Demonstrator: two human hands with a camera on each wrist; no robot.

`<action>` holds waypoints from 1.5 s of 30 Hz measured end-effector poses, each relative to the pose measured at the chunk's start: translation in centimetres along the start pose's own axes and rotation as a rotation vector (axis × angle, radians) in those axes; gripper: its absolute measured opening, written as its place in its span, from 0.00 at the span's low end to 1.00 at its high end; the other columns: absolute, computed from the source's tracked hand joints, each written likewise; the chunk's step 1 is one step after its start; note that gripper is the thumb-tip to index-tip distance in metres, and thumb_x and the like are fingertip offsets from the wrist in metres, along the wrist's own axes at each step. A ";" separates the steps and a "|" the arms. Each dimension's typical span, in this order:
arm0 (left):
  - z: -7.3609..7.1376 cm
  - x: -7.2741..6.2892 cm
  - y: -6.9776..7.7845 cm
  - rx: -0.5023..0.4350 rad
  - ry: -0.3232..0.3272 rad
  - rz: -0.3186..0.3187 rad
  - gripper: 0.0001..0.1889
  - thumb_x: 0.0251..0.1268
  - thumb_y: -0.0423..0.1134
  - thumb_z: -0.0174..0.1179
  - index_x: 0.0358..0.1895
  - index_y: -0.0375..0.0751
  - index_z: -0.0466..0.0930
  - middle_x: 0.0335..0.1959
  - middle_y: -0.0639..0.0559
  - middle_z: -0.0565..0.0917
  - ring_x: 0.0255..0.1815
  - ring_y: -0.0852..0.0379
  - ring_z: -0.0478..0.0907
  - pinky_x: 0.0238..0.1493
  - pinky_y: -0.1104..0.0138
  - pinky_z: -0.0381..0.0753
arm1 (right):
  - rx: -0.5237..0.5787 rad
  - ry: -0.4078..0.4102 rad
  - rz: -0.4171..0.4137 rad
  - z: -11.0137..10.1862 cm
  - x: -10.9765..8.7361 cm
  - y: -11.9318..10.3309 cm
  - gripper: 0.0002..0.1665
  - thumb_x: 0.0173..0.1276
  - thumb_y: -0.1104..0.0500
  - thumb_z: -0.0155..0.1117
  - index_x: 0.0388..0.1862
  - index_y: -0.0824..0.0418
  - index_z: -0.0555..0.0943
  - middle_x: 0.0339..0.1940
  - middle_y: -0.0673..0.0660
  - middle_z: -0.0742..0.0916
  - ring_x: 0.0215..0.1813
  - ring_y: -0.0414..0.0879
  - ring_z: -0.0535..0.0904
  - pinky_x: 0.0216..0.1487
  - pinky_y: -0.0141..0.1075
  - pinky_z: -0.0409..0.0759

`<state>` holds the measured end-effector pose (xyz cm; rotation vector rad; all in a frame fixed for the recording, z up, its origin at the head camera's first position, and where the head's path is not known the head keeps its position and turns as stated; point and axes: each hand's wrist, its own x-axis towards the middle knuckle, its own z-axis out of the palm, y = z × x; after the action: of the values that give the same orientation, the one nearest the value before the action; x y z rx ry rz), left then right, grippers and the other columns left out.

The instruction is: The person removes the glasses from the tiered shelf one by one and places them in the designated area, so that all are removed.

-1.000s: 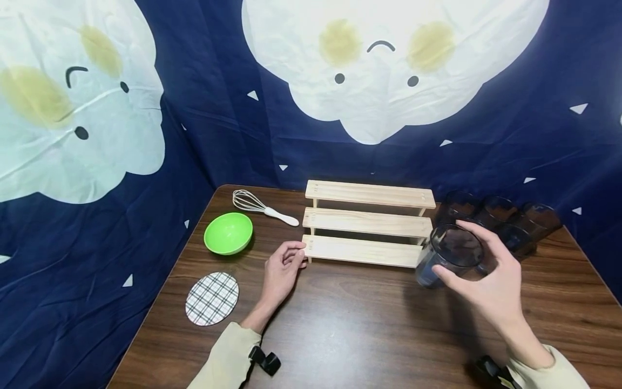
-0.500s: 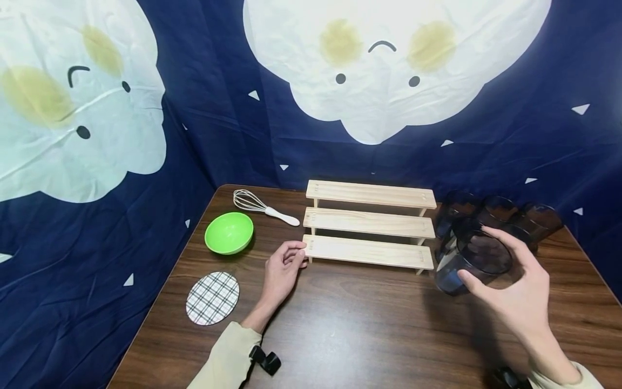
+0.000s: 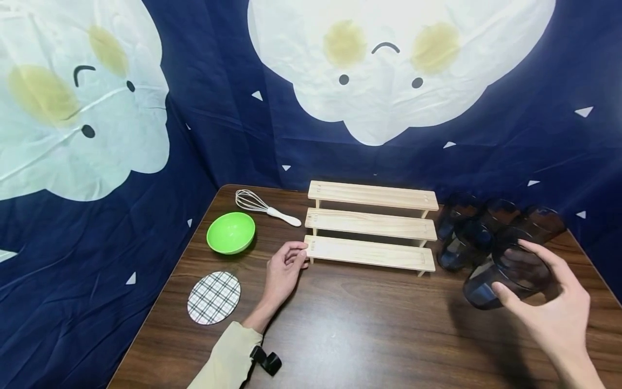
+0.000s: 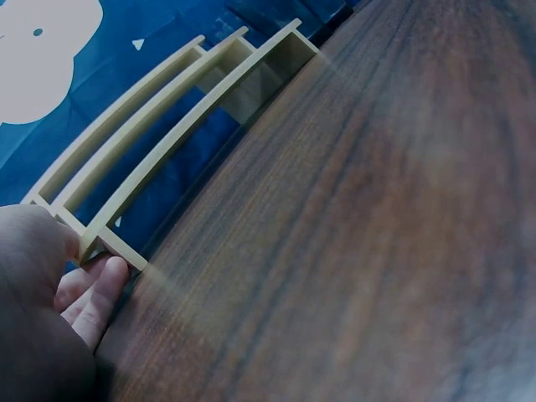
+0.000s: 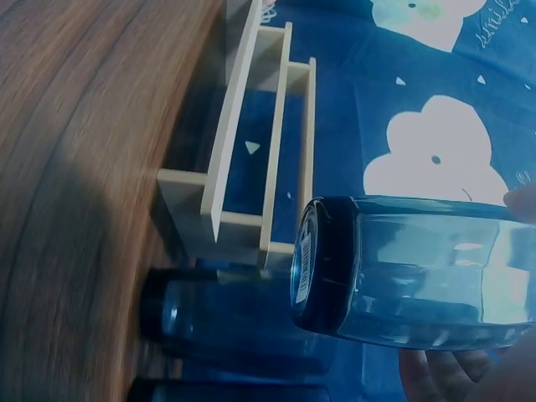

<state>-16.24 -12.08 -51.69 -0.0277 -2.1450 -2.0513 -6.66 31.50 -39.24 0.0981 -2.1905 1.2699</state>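
A dark tinted drinking glass [image 3: 510, 273] tilts in my right hand [image 3: 554, 300], thumb and fingers spread round its sides near the rim. In the right wrist view the base of this glass [image 5: 322, 268] carries a small barcode label and is off the table. At the left end of the lowest step of the pale three-step wooden rack [image 3: 369, 252], my left hand [image 3: 284, 270] grips the edge. The left wrist view shows its fingers [image 4: 105, 289] curled at the rack's end support [image 4: 121, 249].
Several more dark glasses [image 3: 459, 251] stand right of the rack, close to the held one. On the left lie a white whisk [image 3: 284, 216], a green bowl [image 3: 230, 232] and a checked round coaster [image 3: 214, 298]. A blue cloth backdrop [image 3: 233, 135] rises behind the table.
My right hand has carried the glass rightward and toward me, away from the rack's right end, uncovering another glass behind. My left hand stays at the rack.
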 end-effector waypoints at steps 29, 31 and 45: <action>0.1 0.0 0.1 0.002 0.001 0.000 0.08 0.81 0.25 0.64 0.55 0.27 0.86 0.47 0.33 0.92 0.46 0.47 0.92 0.48 0.66 0.97 | -0.019 0.212 0.198 -4.4 -0.4 4.3 0.49 0.59 0.87 0.67 0.79 0.61 0.78 0.54 0.33 0.89 0.56 0.29 0.84 0.53 0.14 0.80; 0.1 0.0 0.1 0.004 0.001 0.001 0.08 0.81 0.25 0.64 0.55 0.28 0.86 0.47 0.33 0.92 0.46 0.47 0.92 0.48 0.66 0.97 | -0.016 0.232 0.212 -4.6 -0.2 4.8 0.49 0.60 0.86 0.66 0.79 0.59 0.79 0.54 0.33 0.89 0.56 0.28 0.83 0.53 0.13 0.79; 0.0 0.0 0.1 0.014 0.001 -0.006 0.08 0.81 0.25 0.64 0.56 0.28 0.86 0.47 0.34 0.92 0.47 0.44 0.92 0.49 0.65 0.97 | 0.254 0.317 0.416 -5.5 1.3 7.9 0.47 0.57 0.88 0.64 0.71 0.52 0.84 0.52 0.41 0.90 0.50 0.30 0.84 0.45 0.09 0.81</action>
<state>-16.18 -12.06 -51.56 -0.0183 -2.1616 -2.0389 -7.89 40.53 -42.62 -0.4508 -1.8233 1.6580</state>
